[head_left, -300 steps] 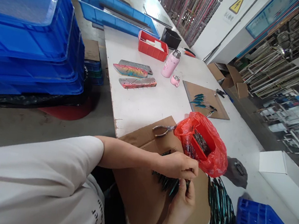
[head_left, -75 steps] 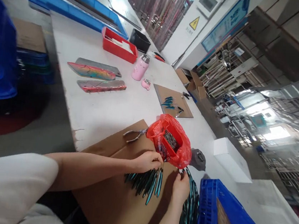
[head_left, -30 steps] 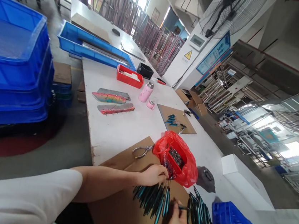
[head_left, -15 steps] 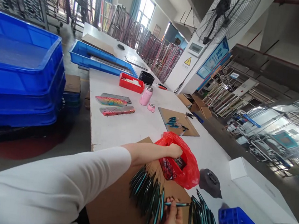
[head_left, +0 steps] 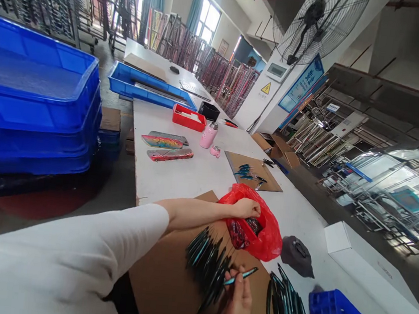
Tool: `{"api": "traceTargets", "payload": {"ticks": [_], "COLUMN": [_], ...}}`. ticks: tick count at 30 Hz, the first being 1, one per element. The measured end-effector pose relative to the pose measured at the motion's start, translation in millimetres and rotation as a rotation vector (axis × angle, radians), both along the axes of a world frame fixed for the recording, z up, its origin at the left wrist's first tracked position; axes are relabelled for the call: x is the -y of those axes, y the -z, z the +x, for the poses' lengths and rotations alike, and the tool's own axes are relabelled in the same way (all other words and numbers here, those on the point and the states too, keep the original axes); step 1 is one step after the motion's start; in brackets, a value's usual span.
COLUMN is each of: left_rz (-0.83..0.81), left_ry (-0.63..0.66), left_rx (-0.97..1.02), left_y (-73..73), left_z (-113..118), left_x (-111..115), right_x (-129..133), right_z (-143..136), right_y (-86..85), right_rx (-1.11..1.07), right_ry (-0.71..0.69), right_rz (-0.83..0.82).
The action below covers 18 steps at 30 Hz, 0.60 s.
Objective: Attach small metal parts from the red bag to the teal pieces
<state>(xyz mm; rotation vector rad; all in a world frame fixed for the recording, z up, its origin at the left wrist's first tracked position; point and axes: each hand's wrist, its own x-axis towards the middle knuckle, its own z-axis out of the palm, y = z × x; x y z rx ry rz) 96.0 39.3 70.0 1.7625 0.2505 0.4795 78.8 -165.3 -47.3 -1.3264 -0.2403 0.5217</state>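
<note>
My left hand point(head_left: 248, 209) is at the mouth of a red plastic bag point(head_left: 270, 234), its fingertips pinched together; what they hold is too small to make out. Thin, dark metallic pieces point(head_left: 253, 225) lie inside the bag. Below it, my right hand point(head_left: 237, 301) grips a slender black-and-blue fishing lure point(head_left: 242, 275) between thumb and fingers, its far end tilted up to the right. Beside this hand, on the brown cardboard point(head_left: 165, 278), a row of similar lures point(head_left: 206, 265) has thin wires at the upper ends. Another pile of lures point(head_left: 288, 307) lies to the right.
A blue crate point(head_left: 343, 313), a dark grey bundle point(head_left: 297, 256) and a long white box point(head_left: 371, 268) border the right side. Farther up the white table point(head_left: 161, 182) are a pink flask point(head_left: 208, 135), a red tray point(head_left: 188, 119) and a board with small lures point(head_left: 268, 176). Blue tubs point(head_left: 29, 106) are stacked left.
My left hand has lifted slightly at the bag, its fingertips now showing. The lure in my right hand has turned from level to slanted and come away from the right-hand pile.
</note>
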Motion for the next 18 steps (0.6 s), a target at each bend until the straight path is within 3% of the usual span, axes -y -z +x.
{"api": "traceTargets", "payload": {"ticks": [2, 5, 9, 13, 18], "left_rz": [-0.092, -0.314, -0.654, -0.654, -0.621], "left_ry": [0.022, 0.081, 0.123, 0.145, 0.189], "left_rx": [-0.015, 0.010, 0.081, 0.117, 0.148], "left_y": [4.9, 20.9, 38.4, 45.1, 42.7], "left_z": [-2, -30, -63, -69, -73], "left_x": [8, 27, 48, 56, 62], "right_x": [0, -1, -4, -5, -7], "right_z": [-2, -6, -10, -11, -14], "right_y": [-2.8, -5.3, -1.9, 2.2, -2.6], "right_rx": [-0.007, -0.041, -0.034, 0.033, 0.137], "right_ry": [0.016, 0.054, 0.012, -0.008, -0.022], "right_rz": [0.034, 0.069, -0.023, -0.106, -0.158]}}
